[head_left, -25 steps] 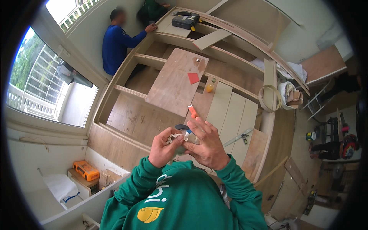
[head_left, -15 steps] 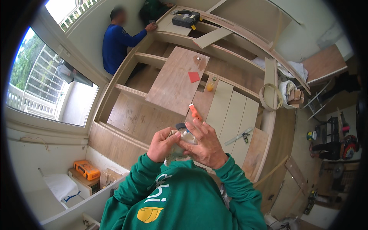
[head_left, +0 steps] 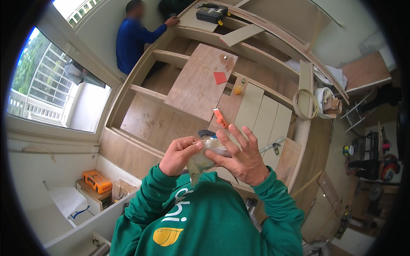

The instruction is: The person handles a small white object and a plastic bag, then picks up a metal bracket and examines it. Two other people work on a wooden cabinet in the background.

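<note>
In front of my chest hangs a crumpled, whitish, partly see-through plastic bag, soiled in places. My left hand pinches its upper edge between thumb and fingers. On the bag's other side, my right hand has its fingers spread, and its thumb and index finger touch the plastic. Just beyond the bag, a dark blue curved thing shows in part; the rest is hidden. An orange hand tool lies farther off on a wooden board.
A large wooden frame bears a loose plywood panel, beige slats, a red square, a small bottle and a square tool. A person in blue works at the far left. An orange case stands left.
My right hand has moved right and its fingers have spread wider. The bag is drawn out more between my hands and hangs lower. The view has shifted slightly.
</note>
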Motion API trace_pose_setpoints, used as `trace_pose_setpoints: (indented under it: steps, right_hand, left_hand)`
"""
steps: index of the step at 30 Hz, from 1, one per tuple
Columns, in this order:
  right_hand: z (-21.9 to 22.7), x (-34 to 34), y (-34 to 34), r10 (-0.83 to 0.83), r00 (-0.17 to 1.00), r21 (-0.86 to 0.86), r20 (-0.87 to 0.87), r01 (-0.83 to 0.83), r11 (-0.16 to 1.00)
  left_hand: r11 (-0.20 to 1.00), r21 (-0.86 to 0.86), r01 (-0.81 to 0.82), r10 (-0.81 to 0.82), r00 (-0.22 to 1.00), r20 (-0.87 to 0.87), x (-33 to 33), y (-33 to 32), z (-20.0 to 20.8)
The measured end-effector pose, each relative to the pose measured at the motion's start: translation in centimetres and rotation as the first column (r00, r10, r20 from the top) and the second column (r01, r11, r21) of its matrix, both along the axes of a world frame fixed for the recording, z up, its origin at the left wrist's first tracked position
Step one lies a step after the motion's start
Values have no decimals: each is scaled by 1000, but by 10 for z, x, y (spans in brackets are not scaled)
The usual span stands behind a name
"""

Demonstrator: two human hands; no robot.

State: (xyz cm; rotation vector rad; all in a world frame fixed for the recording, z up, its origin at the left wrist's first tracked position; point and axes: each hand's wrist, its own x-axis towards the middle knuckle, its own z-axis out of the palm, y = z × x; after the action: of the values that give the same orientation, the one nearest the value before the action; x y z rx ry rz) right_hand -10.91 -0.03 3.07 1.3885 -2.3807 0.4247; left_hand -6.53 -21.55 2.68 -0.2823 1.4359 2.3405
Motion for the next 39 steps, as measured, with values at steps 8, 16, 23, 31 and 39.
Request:
trace_pose_setpoints:
  steps: [8, 16, 23, 31, 39]
  right_hand:
    - [4, -5, -4, 57, 998, 7, -2, -57, 998]
    - [7, -9, -7, 128, 992, 11, 0, -128, 992]
    - [9, -10, -6, 100, 995, 5, 24, -100, 995]
    - [10, -14, -2, 131, 990, 48, 41, -133, 990]
    - [9, -16, -6, 134, 990, 66, 33, -136, 988]
  left_hand:
    - [944, -313, 105, -133, 989, -69, -3, -3, 5]
    - [859, -510, 50, -134, 983, -129, -3, 2, 0]
    - [897, -439, 44, -124, 980, -154, -3, -1, -1]
    - [938, -337, 76, -120, 987, -110, -3, 1, 4]
    - [855, -518, -3, -117, 973, -200, -6, 6, -9]
